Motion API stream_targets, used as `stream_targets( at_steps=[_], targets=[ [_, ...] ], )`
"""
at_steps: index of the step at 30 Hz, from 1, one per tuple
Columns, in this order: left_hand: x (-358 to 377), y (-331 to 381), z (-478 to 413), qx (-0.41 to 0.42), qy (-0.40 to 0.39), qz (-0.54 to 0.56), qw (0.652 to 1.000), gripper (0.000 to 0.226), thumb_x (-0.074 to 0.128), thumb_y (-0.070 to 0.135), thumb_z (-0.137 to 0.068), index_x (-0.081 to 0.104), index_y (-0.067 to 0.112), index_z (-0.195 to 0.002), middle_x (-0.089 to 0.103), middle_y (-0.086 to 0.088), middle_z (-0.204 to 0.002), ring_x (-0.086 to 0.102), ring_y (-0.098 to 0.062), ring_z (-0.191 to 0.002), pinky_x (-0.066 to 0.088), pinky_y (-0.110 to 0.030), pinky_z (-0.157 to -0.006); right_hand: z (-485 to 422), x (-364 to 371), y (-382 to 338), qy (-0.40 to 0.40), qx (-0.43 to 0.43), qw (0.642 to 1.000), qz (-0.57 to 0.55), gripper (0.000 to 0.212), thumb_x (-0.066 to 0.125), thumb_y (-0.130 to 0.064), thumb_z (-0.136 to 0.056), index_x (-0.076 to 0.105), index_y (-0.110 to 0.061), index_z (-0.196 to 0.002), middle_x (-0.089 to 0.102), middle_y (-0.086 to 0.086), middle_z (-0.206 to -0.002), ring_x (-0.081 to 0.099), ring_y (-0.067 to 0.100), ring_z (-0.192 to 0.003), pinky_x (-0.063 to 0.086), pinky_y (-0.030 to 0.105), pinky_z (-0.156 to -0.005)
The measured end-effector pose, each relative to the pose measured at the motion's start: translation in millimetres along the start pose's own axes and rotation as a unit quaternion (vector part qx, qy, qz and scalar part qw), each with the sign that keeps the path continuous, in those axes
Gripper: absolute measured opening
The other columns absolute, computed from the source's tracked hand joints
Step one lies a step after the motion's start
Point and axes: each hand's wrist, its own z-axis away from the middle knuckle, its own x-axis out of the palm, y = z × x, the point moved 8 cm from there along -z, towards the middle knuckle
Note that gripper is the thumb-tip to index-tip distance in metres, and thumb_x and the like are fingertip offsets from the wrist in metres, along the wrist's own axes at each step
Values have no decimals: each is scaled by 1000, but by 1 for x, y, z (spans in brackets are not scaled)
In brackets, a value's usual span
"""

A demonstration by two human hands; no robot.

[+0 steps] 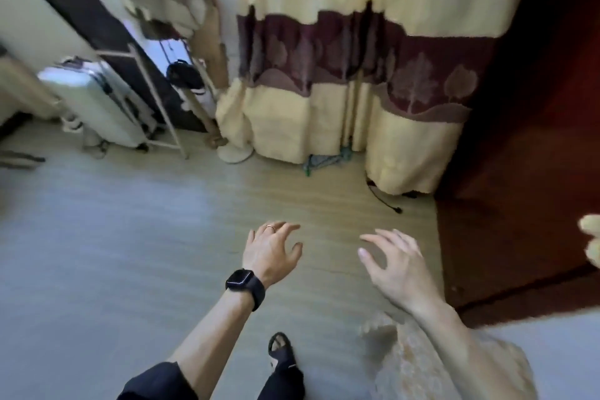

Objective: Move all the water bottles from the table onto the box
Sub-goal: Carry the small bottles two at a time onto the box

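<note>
Hovering over the floor [130,237] on the near side of the curtain [324,58]: left hand [271,252], fingers spread and slightly bent, holding nothing, with a black watch [243,282] on the wrist and a ring [270,227] on one finger; right hand [399,266] beside it, nearer the curtain's right end, likewise splayed and empty. Both palms face down with a gap between them, a posture judged to suit walking or reaching toward a pickup, not carrying. Farther from the curtain than the hands: one foot in a dark sandal [282,354]; a pale lace cloth [415,360] under the right forearm, what it covers unseen. Right of the curtain: a red-brown surface [519,204], table or door not determinable; a pale blurred shape [591,243] cut by the frame edge, unidentified. Left of the curtain: a white suitcase [94,101]. Of water bottles, table and box, none is recognisable in view.
</note>
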Motion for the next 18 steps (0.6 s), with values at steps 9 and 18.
stream_targets(
  at_steps=[9, 18],
  targets=[
    [-198, -306, 122, -291, 236, 24, 927, 40, 55, 52, -91, 58, 42, -130, 55, 8, -140, 40, -16, -139, 41, -47, -104, -91, 99, -363, -53, -349, 934, 57, 42, 55, -53, -94, 60, -38, -132, 60, -6, -138, 38, 22, -138, 33, 39, -116],
    [-374, -483, 165, -359, 365, 12, 859, 42, 57, 46, -92, 57, 38, -133, 54, 4, -142, 36, -24, -142, 33, -52, -111, -128, 166, -649, -46, -488, 870, 57, 50, 45, -60, -95, 48, -42, -142, 52, -11, -145, 29, 22, -143, 30, 41, -118]
  ],
)
